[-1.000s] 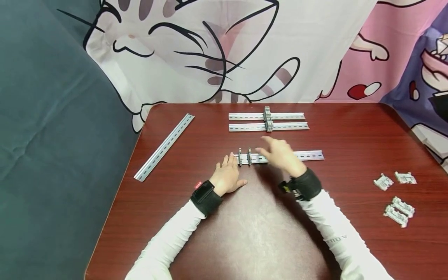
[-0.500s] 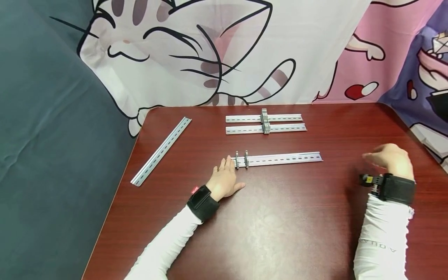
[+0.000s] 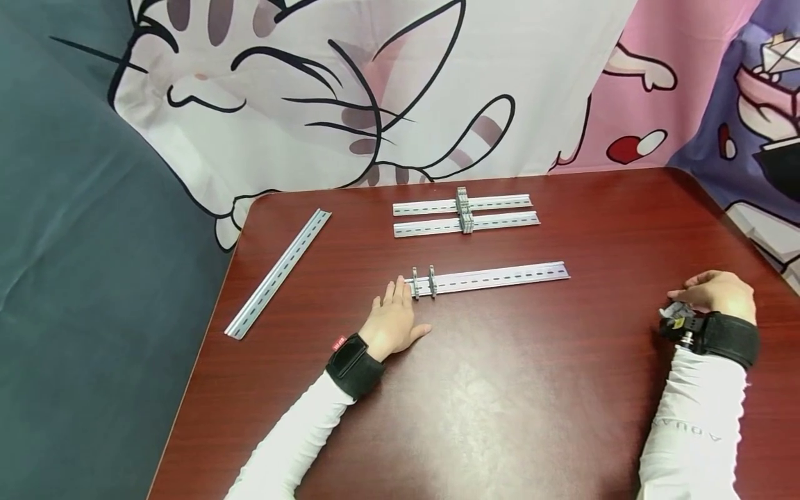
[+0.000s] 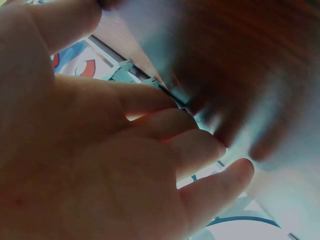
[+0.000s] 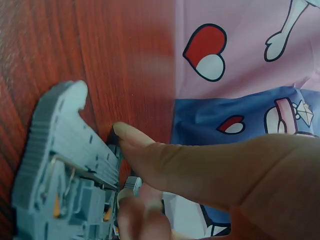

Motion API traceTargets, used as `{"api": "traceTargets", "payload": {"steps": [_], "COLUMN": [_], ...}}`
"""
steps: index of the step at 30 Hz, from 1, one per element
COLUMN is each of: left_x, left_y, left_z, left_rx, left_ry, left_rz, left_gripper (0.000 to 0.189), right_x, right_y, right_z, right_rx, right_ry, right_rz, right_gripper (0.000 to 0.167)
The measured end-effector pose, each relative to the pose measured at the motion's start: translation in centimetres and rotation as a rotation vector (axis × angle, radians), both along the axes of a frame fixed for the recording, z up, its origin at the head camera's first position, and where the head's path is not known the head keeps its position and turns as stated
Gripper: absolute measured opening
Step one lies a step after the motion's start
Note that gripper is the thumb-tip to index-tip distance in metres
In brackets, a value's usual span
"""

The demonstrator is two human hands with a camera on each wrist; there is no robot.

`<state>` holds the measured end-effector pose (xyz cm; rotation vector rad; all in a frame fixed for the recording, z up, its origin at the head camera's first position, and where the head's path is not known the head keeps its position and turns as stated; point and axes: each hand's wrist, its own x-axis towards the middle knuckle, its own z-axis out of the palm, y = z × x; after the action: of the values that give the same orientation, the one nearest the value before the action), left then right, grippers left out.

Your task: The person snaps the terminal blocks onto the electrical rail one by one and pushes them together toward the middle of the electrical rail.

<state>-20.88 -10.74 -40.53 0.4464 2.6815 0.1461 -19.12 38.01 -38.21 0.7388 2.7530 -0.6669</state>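
My left hand (image 3: 389, 323) lies flat with straight fingers, fingertips at the left end of a slotted metal DIN rail (image 3: 500, 278). Two thin terminal blocks (image 3: 432, 282) stand upright on that rail near those fingertips. Over on the right, my right hand (image 3: 721, 295) is low over the table, thumb and finger pinching a grey terminal block (image 5: 75, 150). In the right wrist view its side with metal parts faces the camera, and the thumb (image 5: 155, 155) lies along its far edge. Part of another pale block (image 5: 132, 185) shows behind the fingers.
Two parallel rails (image 3: 500, 220) at the back carry a stack of terminal blocks (image 3: 464, 210) across them. Another bare rail (image 3: 278, 274) lies slanted on the left. The reddish table (image 3: 469, 403) ends at a printed cloth (image 3: 281, 139) behind.
My right hand has gone from above the middle rail to the far right and down onto a terminal block. The left hand stays at the rail's end. The head view has shifted slightly.
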Motion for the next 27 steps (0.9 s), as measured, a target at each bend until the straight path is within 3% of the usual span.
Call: {"api": "traceTargets", "payload": {"steps": [4,8,12,15,19,23,26,27], "left_x": [0.0,0.0,0.0,0.0,0.0,0.0,0.0,0.0], "left_y": [0.0,0.0,-0.1,-0.1,-0.1,0.0,0.0,0.0], "left_z": [-0.1,-0.1,0.0,0.0,-0.1,-0.1,-0.1,-0.1], "left_rx": [0.006,0.017,0.018,0.019,0.019,0.02,0.017,0.015], "left_ry": [0.009,0.013,0.015,0.021,0.025,0.02,0.013,0.009], "left_rz": [-0.006,-0.014,-0.011,-0.011,-0.013,-0.009,-0.005,-0.003], "left_gripper": [0.085,0.084,0.085,0.085,0.085,0.085,0.085,0.085], "right_x": [-0.3,-0.7,-0.9,-0.9,-0.7,-0.2,-0.1,-0.2], "right_y": [0.1,0.5,1.0,1.1,0.8,0.8,1.0,1.1], "right_z": [-0.1,-0.2,-0.3,-0.3,-0.3,-0.3,-0.2,-0.2], "right_rx": [0.04,0.128,0.224,0.169,0.057,-0.007,-0.072,-0.096], "right_ry": [-0.018,-0.129,-0.26,-0.271,-0.205,-0.068,0.051,0.08], "right_rz": [-0.046,-0.123,-0.053,-0.112,-0.242,-0.227,-0.142,-0.107], "right_gripper": [0.066,0.081,0.087,0.09,0.096,0.087,0.039,0.03]}}
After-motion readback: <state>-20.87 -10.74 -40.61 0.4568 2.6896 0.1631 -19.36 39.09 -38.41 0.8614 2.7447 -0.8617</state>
